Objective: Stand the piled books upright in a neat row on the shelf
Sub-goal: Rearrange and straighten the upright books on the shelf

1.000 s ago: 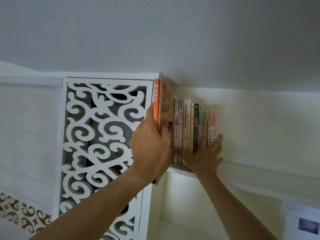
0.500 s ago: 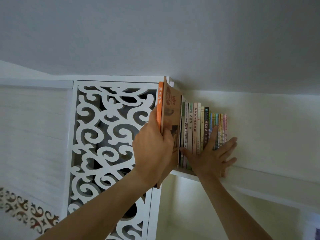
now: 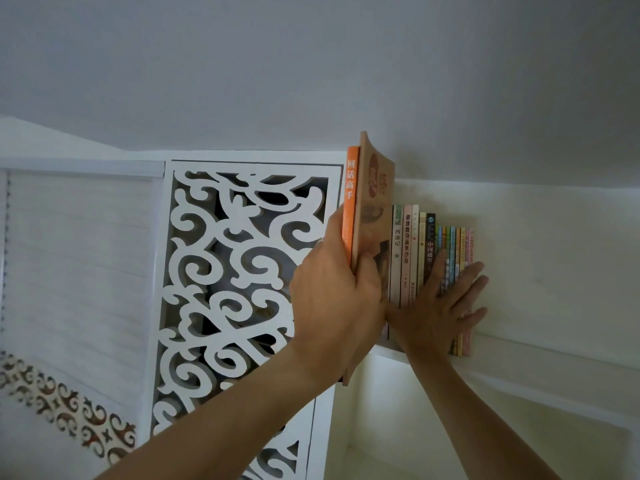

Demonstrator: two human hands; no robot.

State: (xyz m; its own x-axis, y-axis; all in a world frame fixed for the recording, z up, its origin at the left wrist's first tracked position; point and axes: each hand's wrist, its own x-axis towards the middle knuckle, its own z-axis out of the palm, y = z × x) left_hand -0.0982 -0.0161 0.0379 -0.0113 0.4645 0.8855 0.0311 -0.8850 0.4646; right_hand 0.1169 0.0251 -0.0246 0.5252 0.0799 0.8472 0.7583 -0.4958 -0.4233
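Left hand in the middle of the frame, fingers curled round the lower spines of two tall books held upright together: an orange book on the left and a brown book on its right, tops reaching up to the ceiling line, bottom corner of the brown one hanging below the shelf edge. Just to the right, right hand spread flat, fingers straight and fanned, pressing against the spines of a row of books standing upright on the white shelf, right of centre. Row of thin spines, taller pale ones at its left end beside the brown book, shorter coloured ones at its right end. Left of the hands, a white carved panel with scroll cut-outs; far left, a white blind; grey ceiling across the top.
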